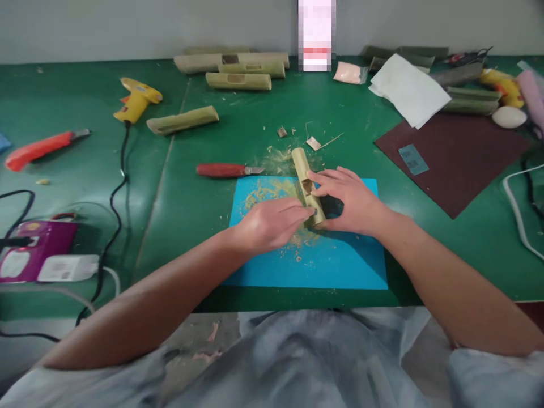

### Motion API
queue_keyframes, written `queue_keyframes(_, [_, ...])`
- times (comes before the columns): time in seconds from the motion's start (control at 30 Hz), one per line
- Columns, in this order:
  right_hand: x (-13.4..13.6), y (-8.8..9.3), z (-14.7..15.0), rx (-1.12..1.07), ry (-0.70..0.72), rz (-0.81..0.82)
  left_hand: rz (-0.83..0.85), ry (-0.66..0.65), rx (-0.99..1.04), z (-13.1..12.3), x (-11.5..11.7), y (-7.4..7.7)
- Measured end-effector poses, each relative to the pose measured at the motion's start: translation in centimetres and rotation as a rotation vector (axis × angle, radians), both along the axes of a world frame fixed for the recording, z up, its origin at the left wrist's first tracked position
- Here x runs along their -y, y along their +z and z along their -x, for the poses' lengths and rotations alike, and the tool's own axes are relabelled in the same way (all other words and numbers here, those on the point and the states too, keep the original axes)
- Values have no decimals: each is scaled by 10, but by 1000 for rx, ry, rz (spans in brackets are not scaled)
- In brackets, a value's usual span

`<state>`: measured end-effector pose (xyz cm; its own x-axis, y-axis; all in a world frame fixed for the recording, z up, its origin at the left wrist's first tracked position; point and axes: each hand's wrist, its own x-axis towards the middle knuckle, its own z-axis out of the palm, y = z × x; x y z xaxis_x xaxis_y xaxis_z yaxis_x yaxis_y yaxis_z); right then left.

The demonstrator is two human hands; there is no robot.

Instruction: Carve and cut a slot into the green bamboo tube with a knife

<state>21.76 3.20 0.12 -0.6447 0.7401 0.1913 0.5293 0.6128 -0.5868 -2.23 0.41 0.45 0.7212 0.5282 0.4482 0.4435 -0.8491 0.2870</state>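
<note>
A short bamboo tube (302, 170) with a cut notch lies on a blue mat (340, 260), amid pale shavings. My right hand (355, 201) is wrapped over the tube's near half and holds it down. My left hand (267, 224) is closed in a pinch at the tube's near end, its fingertips against the bamboo; what it grips there is too small to name. A red-handled knife (227, 169) lies on the green table just left of the mat, apart from both hands.
Several bamboo pieces (238, 68) lie at the back, one more (182, 120) to the left. A yellow glue gun (135, 99), an orange cutter (40, 148), black cables (114, 215) and a purple box (34, 249) sit left. Dark sandpaper (454, 156) and white paper (408, 88) sit right.
</note>
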Motion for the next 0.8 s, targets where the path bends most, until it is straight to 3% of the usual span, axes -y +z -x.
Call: queue_keyframes(0.8, [0, 2, 0, -8, -4, 27, 25, 0, -5, 4, -8, -1])
